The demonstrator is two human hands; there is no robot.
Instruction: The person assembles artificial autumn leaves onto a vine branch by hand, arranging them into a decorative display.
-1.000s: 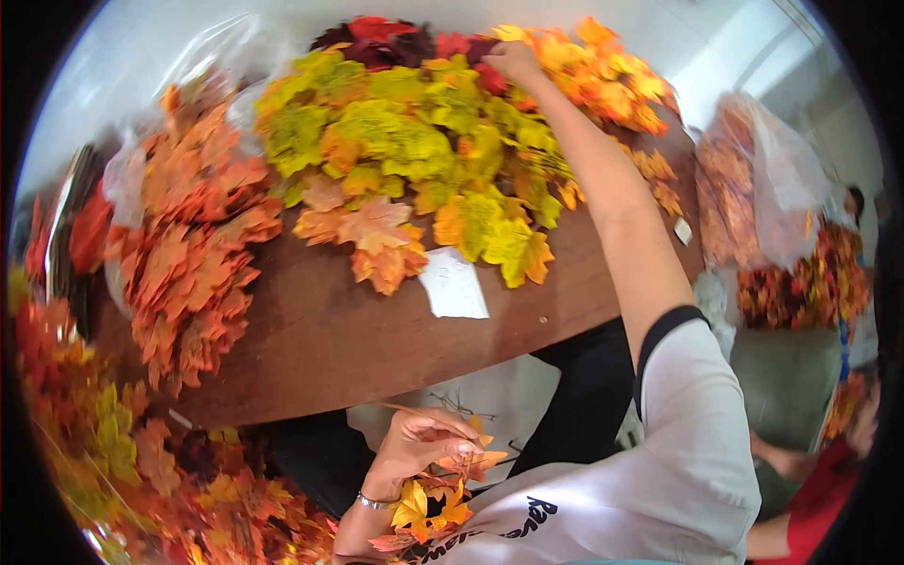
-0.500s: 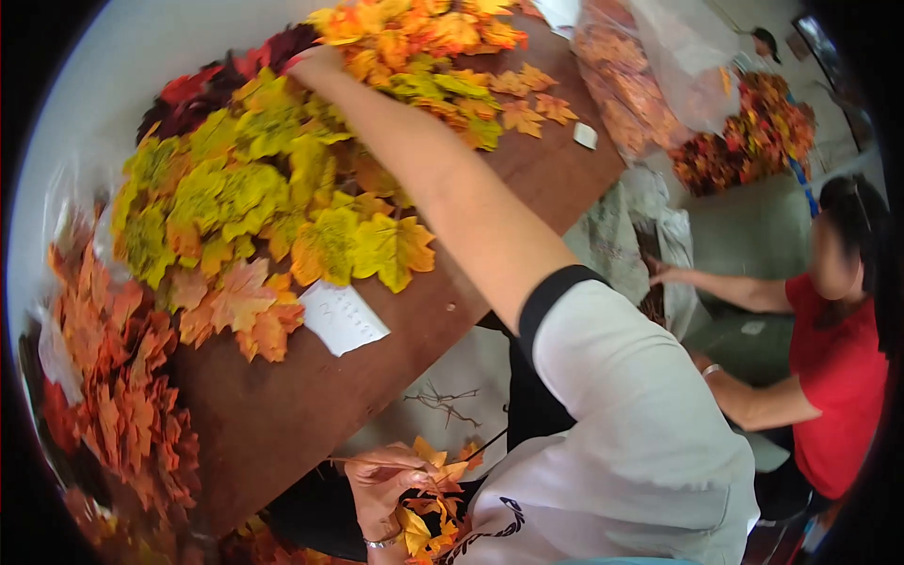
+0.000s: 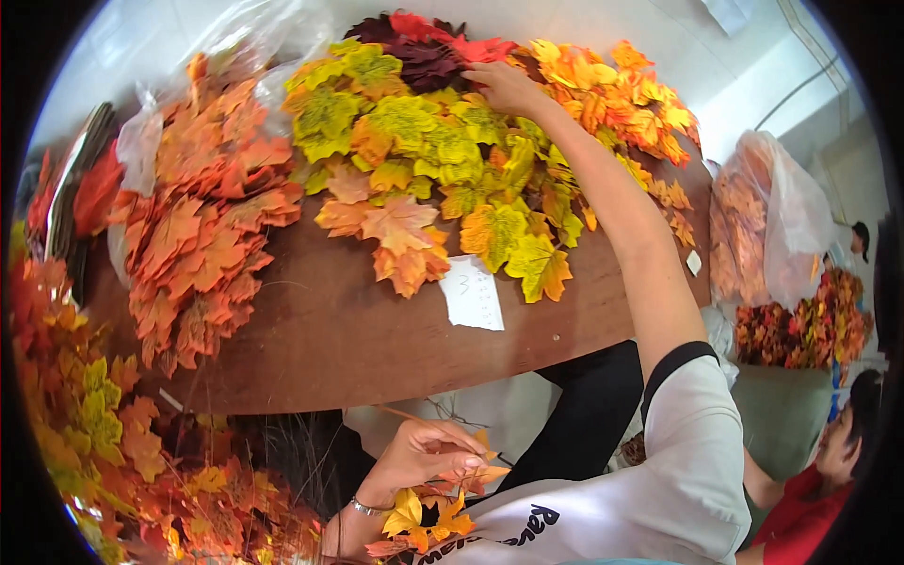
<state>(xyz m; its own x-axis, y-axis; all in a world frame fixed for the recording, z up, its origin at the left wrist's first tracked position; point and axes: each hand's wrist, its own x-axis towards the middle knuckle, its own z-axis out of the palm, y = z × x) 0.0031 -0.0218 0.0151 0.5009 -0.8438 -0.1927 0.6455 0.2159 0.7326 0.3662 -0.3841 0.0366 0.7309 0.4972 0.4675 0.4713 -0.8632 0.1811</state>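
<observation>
Leftward first: a mixed leaf heap (image 3: 141,443) beside your lap, orange, red and green together. Just in from it, a thick stack of orange-red leaves (image 3: 202,245) lies on the brown tabletop (image 3: 311,358).

Moving in: peach-orange leaves (image 3: 400,231) at the near edge of a broad spread of yellow-green leaves (image 3: 414,137). Below, off the table and close to your shirt, your left hand (image 3: 424,457) pinches a thin sprig (image 3: 478,476), its orange and yellow leaves hanging by your fingers and wrist (they overlap, so no sure count).

At the far side, dark maroon leaves (image 3: 428,64); nearer you, a white card (image 3: 473,294) flat on bare wood; behind, red leaves (image 3: 485,45). Your right hand (image 3: 504,88) is stretched across the spread, fingers bent, tips at the maroon leaves. Cannot tell whether they grasp one.

Step in hand, by my reading: picking from that far pile, sprig held ready low down. The next move calls for a pinch on a single piece, parted from its neighbours without dragging the yellow-green ones, and a steady left.

Rightmost: orange-yellow leaves (image 3: 612,89), a clear bag (image 3: 739,226) of leaves past the table's end, then a co-worker in red (image 3: 800,523).
</observation>
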